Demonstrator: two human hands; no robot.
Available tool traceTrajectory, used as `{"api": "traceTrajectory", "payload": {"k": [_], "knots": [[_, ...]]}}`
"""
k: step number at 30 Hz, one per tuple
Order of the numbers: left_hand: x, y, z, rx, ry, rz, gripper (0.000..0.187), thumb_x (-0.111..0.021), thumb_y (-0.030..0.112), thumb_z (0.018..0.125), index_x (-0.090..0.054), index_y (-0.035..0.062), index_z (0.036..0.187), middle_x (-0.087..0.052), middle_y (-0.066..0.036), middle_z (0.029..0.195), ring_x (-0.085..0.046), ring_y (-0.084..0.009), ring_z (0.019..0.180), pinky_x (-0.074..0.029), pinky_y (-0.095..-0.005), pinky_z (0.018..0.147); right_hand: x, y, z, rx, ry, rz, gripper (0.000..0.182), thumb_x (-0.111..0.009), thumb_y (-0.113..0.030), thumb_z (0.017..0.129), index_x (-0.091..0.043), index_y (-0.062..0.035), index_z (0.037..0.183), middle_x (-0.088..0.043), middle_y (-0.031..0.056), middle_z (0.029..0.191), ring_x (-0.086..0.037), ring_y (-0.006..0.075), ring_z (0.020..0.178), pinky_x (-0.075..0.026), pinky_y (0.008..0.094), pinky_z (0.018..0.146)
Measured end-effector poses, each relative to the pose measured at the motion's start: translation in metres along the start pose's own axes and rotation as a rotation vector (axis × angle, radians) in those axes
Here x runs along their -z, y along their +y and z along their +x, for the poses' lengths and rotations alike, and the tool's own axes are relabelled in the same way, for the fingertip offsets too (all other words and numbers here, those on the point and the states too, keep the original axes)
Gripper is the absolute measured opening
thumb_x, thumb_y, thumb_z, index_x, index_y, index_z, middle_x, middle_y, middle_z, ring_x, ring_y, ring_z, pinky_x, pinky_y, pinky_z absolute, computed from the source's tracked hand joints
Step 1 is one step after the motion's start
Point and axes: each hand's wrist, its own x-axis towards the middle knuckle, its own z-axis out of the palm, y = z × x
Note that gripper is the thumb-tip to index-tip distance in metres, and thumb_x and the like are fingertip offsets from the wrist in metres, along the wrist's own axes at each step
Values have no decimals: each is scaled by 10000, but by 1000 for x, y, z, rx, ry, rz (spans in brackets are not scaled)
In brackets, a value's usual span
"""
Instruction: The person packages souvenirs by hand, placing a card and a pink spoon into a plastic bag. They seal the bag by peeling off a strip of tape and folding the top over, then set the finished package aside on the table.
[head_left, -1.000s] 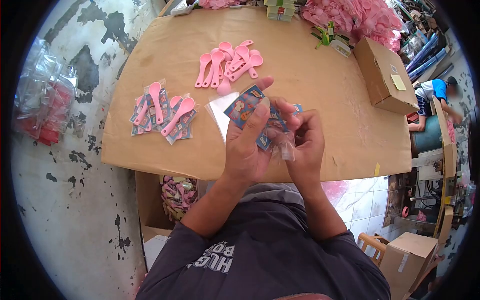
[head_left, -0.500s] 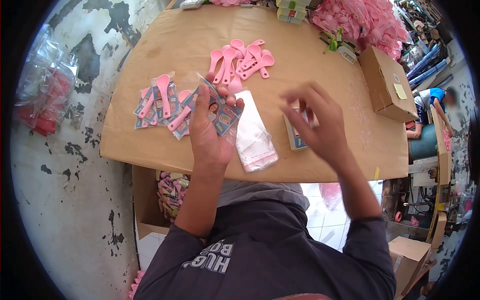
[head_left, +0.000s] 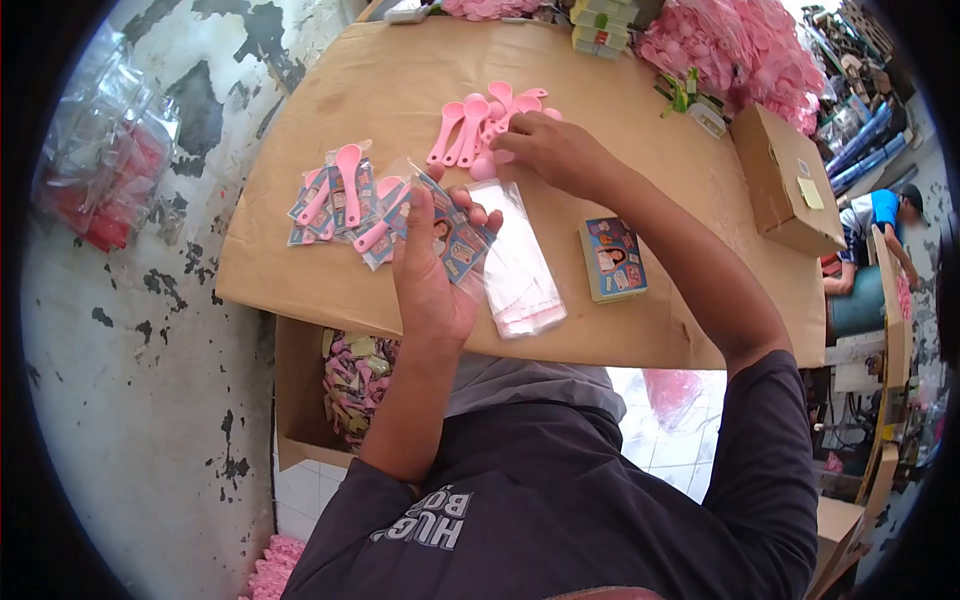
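Observation:
My left hand (head_left: 435, 265) is closed around a clear plastic bag with a blue printed card (head_left: 462, 250) inside, held above the table. My right hand (head_left: 540, 150) reaches over the loose pile of pink spoons (head_left: 470, 125), its fingers closed on a spoon at the near right of the pile, partly hidden by the hand. Between my hands lies a stack of clear plastic bags (head_left: 525, 285). A stack of printed cards (head_left: 613, 262) sits to the right, under my forearm's left side. Left of my left hand, several bagged cards with pink spoons (head_left: 348, 185) overlap.
The brown-covered table (head_left: 690, 290) bears a cardboard box (head_left: 785, 180) at right and a heap of pink spoons (head_left: 725, 50) behind. An open carton (head_left: 300, 395) of packed pieces stands below the left edge. Another person (head_left: 870, 220) works at far right.
My right hand has moved from above the card stack, up and left, to the loose spoons, uncovering the stack. My left hand still holds the bag with the card.

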Motion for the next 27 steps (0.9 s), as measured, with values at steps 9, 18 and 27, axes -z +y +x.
{"api": "traceTrajectory", "payload": {"k": [9,18,27], "knots": [[-1,1,30,-214,37,-72,427,-621,368,1047,-548,44,1315,-630,-80,999,-633,-183,904,-559,-397,969,101,-54,-76,-536,364,489,258,-641,-28,947,-637,-31,1205,-633,59,993,-657,144,899,-519,302,700],[-4,-8,38,-298,37,-106,445,-625,389,1038,-548,32,1292,-615,-111,1054,-631,-219,978,-518,-446,1091,76,-141,-137,-924,789,1183,137,-709,-34,956,-630,-18,1066,-627,2,914,-602,59,826,-468,208,726],[-26,-32,11,-161,-13,-20,560,-520,478,1071,-438,49,1422,-631,-98,1078,-650,-216,971,-549,-484,1021,49,-173,-104,-825,754,1447,158,-681,-45,997,-669,23,1139,-719,78,1066,-689,121,938,-562,268,853]]}}
